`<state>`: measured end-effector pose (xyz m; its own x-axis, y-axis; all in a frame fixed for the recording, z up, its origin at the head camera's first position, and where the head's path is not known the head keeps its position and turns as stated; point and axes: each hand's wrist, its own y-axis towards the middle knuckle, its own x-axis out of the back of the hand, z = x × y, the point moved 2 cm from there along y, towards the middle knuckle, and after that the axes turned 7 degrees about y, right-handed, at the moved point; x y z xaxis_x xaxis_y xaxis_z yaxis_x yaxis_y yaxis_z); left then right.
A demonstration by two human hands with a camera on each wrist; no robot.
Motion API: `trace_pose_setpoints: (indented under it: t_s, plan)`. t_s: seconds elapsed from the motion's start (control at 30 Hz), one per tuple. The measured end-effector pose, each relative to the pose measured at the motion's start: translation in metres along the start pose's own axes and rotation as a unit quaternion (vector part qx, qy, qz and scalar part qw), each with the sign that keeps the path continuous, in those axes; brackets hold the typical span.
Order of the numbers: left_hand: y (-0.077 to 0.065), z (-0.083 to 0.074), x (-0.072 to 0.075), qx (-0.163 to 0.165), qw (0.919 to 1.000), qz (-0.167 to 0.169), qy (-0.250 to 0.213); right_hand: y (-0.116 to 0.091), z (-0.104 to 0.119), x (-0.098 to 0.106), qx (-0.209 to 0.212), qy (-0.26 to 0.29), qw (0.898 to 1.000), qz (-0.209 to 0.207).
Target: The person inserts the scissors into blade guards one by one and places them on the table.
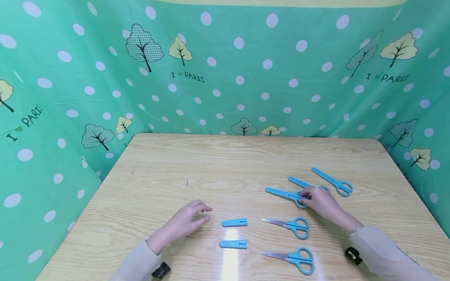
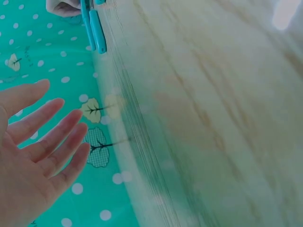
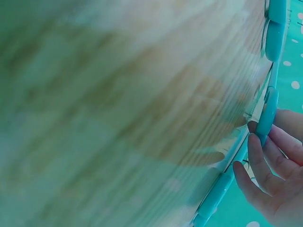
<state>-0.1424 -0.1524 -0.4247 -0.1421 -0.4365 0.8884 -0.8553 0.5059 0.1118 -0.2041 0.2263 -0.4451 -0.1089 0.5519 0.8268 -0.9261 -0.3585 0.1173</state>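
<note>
My right hand [image 1: 321, 201] pinches a handle loop of the nearest pair of sheathed scissors [image 1: 282, 193], its blue cover pointing left; the right wrist view shows fingertips on the blue loop [image 3: 268, 113]. Partly behind that hand lies a second pair of sheathed scissors [image 1: 299, 183]. A third sheathed pair [image 1: 328, 177] rests farther back. My left hand [image 1: 183, 221] hovers with relaxed, parted fingers, holding nothing, left of two loose blue blade covers [image 1: 234, 222]. In the left wrist view, the left hand [image 2: 42, 146] has its fingers spread.
Two pairs of unsheathed scissors with blue handles, a farther one [image 1: 297, 228] and a nearer one [image 1: 299, 259], lie right of the loose covers, blades leftward. The wooden table [image 1: 209, 160] ends at a green dotted curtain [image 1: 219, 86].
</note>
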Motion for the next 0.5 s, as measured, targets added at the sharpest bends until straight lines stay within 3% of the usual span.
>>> trace_pose_setpoints:
  t_s: [0.5]
  plan:
    - [0.0012, 0.0007, -0.0018, -0.002, 1.0000, 0.005, 0.007, 0.0023, -0.0004, -0.0036, 0.015, -0.028, 1.000, -0.002]
